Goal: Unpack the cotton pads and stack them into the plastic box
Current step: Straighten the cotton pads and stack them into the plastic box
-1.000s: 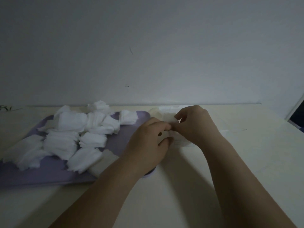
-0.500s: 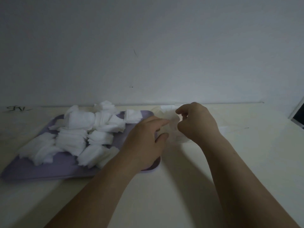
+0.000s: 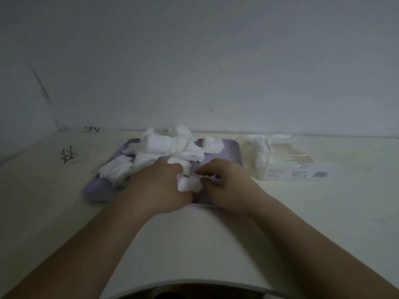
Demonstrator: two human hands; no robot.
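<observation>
Head view: the left hand [image 3: 159, 186] and the right hand [image 3: 230, 187] meet low over the near edge of a flat lilac plastic tray [image 3: 97, 192]. Between them sits a small white bundle of cotton pads [image 3: 190, 184]. The left hand's fingers curl over the top of it with the thumb under its near side, gripping it. The right hand's bent fingertips [image 3: 205, 176] pinch its right edge.

Just beyond the left hand's knuckles, a heap of loose white cotton pads [image 3: 168, 147] covers most of the tray and spills towards the tray's far-left corner. To the right of the right hand, clear of the tray's rim, a clear rectangular plastic box [image 3: 302, 167] lies on the pale tabletop [image 3: 194, 244]. A few crumpled white pads [image 3: 262, 151] stand at the box end nearest the hands, and its front wall carries a printed label. Well left of the left hand, dark scribbled marks [image 3: 67, 155] show on the tabletop.
</observation>
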